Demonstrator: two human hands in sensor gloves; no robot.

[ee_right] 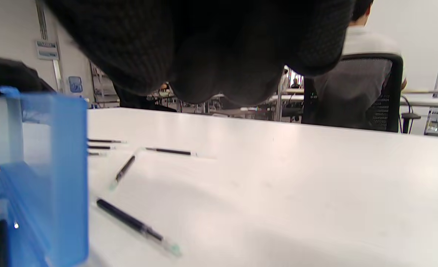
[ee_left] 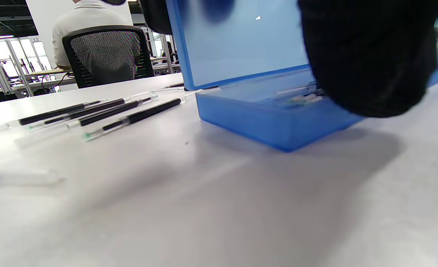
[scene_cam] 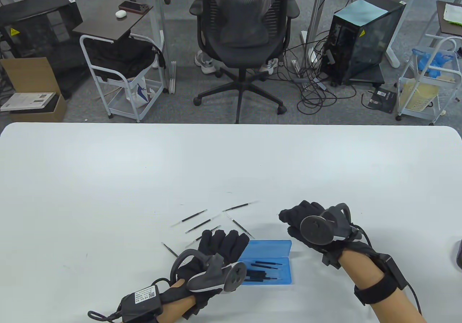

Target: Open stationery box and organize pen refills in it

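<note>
The blue stationery box (scene_cam: 269,270) lies open near the front edge, its lid (scene_cam: 269,247) standing upright. A few black pen refills (scene_cam: 266,264) lie inside it. My left hand (scene_cam: 231,241) holds the lid from the left, fingertips over its top edge, the thumb (ee_left: 367,55) in front of the lid (ee_left: 237,44). Several loose refills (scene_cam: 202,224) are scattered on the table behind the box, one (scene_cam: 242,228) close to the lid. My right hand (scene_cam: 290,220) hovers above the table just right of the lid, fingers (ee_right: 219,48) loosely curled with nothing visible in them.
The white table (scene_cam: 108,178) stretches wide beyond the refills. One refill (scene_cam: 169,249) lies apart, left of my left hand. An office chair (scene_cam: 245,30) and carts stand on the floor past the far edge.
</note>
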